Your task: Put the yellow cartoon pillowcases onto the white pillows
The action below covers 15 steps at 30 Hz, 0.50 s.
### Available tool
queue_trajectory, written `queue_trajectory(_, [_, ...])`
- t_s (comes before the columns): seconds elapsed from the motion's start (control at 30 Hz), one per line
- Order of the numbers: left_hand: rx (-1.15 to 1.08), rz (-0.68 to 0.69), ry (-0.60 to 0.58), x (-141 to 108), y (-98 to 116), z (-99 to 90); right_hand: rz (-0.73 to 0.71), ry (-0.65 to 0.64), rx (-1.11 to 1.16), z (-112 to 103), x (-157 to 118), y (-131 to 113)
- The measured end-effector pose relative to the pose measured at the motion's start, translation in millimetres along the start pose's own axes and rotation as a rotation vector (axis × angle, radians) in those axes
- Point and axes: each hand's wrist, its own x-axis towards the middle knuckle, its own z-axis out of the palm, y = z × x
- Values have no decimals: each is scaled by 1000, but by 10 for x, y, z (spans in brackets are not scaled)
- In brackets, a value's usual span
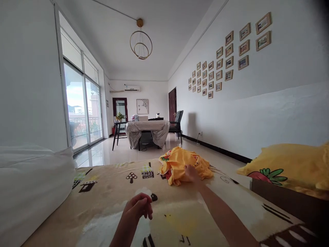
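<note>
A crumpled yellow printed cloth [180, 161] lies in a heap near the far edge of the bed, showing green leaf prints and red patches. My right hand [190, 173] reaches forward and grips the near side of this heap; the fingertips are partly lost in its folds. Lower and to the left, my left hand [140, 207] hovers over the beige blanket [108, 192], its fingers loosely bent with nothing in them. Printed on the blanket are a sheep, a yellow chick, mushrooms and small houses.
White bedding [33, 181] bulges up at the left. A yellow pillow [295, 168] with a radish print rests at the right by a dark board [277, 195]. Beyond the bed stand a covered table [146, 126], a black chair [176, 122] and a tall stool [117, 133].
</note>
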Motion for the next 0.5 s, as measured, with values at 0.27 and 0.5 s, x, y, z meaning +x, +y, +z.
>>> queue_trajectory(0.27, [361, 152, 84, -51, 35, -5, -171, 103, 43, -853, 384, -842])
queue_trajectory(0.5, [1143, 585, 176, -129, -204, 248, -728, -166, 282, -1177, -1172, -1518])
